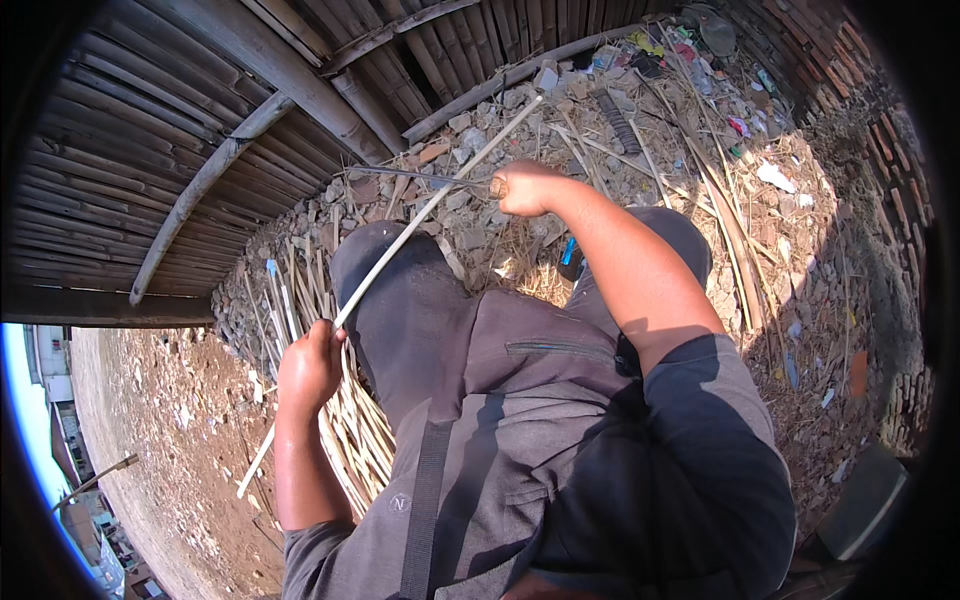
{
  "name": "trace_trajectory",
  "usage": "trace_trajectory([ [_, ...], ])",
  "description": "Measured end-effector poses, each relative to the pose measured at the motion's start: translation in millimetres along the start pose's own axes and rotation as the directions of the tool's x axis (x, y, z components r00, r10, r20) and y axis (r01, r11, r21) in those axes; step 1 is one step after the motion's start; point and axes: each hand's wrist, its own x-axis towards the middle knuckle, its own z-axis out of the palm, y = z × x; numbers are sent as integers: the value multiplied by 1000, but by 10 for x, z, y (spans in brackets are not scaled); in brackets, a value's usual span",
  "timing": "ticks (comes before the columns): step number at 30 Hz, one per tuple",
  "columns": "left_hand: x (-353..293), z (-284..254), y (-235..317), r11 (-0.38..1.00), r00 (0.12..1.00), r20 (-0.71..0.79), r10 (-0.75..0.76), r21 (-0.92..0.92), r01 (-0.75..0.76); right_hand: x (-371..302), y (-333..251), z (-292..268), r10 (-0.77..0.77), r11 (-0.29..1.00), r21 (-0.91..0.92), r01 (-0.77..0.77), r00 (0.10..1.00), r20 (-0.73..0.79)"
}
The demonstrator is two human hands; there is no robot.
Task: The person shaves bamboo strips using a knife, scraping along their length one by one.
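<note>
My left hand (310,368) is closed around a long pale bamboo strip (400,240), which slants up over my left knee toward the far side. The strip's lower end sticks out below the hand, beside my left forearm. Beyond my knees, my right hand (530,188) grips the short handle of a knife (420,177). Its thin dark blade points left and crosses the strip near the strip's upper part. Whether the edge bites into the strip, I cannot tell. A bundle of cut bamboo strips (352,435) lies to the left of my lap, partly hidden by my left arm.
A bamboo-slat wall with poles (190,190) rises at the far left. Rubble and stones cover the ground (470,140) ahead. Longer bamboo pieces (735,235) lie at the right, near a brick wall (895,170). A blue object (569,252) sits between my legs.
</note>
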Motion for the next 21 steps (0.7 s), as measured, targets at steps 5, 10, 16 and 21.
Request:
trace_trajectory([
  [5,-94,5,4,998,1000,17,15,-54,-14,-314,-491,6,-70,997,-28,66,983,-168],
  [10,-77,25,-25,997,1000,-10,14,-78,-15,-38,296,-13,240,968,114,-223,955,-175],
  [16,-101,-105,47,1000,998,58,-20,-14,21,-142,-243,-43,73,990,133,-54,988,-139],
  [21,-151,126,-76,994,997,-61,46,-92,-51,-10,-74,5,-43,992,116,51,997,-70],
])
